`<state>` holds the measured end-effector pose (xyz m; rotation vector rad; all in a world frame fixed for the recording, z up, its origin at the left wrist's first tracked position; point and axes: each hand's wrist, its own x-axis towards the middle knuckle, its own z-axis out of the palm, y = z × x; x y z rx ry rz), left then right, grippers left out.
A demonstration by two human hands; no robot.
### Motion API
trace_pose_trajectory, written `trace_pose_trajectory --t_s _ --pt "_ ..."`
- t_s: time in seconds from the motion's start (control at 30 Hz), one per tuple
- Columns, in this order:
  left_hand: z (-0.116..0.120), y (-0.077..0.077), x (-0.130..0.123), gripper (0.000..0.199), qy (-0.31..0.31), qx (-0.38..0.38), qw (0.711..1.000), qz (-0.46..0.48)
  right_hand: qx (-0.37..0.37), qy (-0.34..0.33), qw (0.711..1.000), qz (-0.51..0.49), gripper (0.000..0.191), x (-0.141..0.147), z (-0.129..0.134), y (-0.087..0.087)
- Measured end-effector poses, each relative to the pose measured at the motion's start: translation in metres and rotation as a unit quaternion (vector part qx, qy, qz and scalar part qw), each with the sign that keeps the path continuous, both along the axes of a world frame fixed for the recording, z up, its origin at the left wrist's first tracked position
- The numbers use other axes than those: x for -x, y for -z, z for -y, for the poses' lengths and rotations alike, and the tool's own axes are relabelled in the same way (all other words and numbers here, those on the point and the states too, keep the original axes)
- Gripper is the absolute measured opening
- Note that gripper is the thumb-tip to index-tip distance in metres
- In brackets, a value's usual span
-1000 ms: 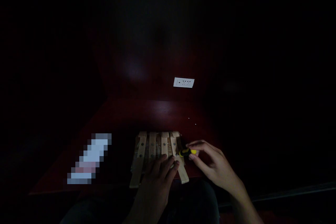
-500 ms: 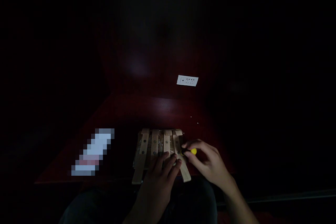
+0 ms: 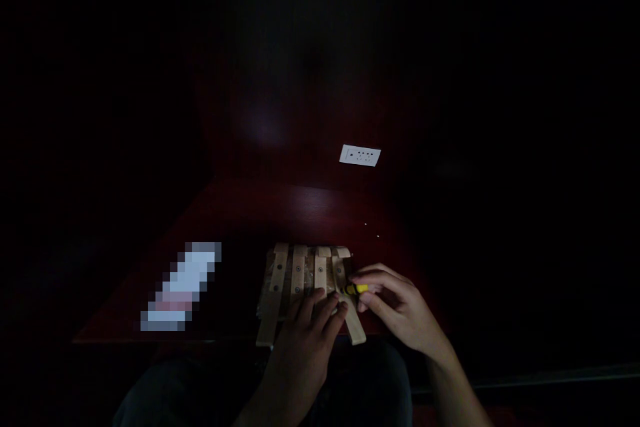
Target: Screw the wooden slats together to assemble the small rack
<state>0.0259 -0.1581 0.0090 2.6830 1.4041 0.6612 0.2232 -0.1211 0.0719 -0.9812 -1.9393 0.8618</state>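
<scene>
Several pale wooden slats (image 3: 271, 310) with dark screws lie side by side at the near edge of a dark red table, with clear plastic film between them. My left hand (image 3: 305, 347) lies over the middle slats, palm down with its fingers spread. The rightmost slat slants outward at its near end. Above it, my right hand (image 3: 400, 300) grips a short yellow and black screwdriver (image 3: 361, 288) between thumb and fingers. The tool's tip is too dark to make out, near a screw on that slat.
A blurred white sheet (image 3: 185, 283) lies on the table (image 3: 230, 203) at the left. Two tiny bright bits lie behind my right hand. A white socket plate (image 3: 360, 155) is on the back panel.
The fingers of my right hand have shifted on the screwdriver, and its yellow handle sits slightly further left. My left hand remains over the slats. The whole view has shifted slightly.
</scene>
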Motion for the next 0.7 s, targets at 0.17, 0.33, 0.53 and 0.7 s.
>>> trace_pose_trajectory --t_s 0.17,0.33,0.53,0.7 --pt "-0.001 -0.003 0.000 0.056 0.003 0.005 1.000 -0.003 0.040 0.010 0.998 -0.055 0.020 0.004 -0.006 0.011" --pt "-0.001 -0.004 0.000 0.058 0.001 0.004 1.000 -0.006 0.028 0.006 0.998 -0.059 0.023 0.005 -0.009 0.011" --pt "-0.002 -0.002 0.000 0.055 0.002 0.004 1.000 -0.006 -0.025 -0.009 1.000 -0.014 0.028 -0.003 -0.006 0.002" --pt "-0.002 -0.004 -0.001 0.049 -0.003 0.010 1.000 -0.006 0.008 0.012 1.000 -0.026 0.022 -0.005 -0.007 0.003"
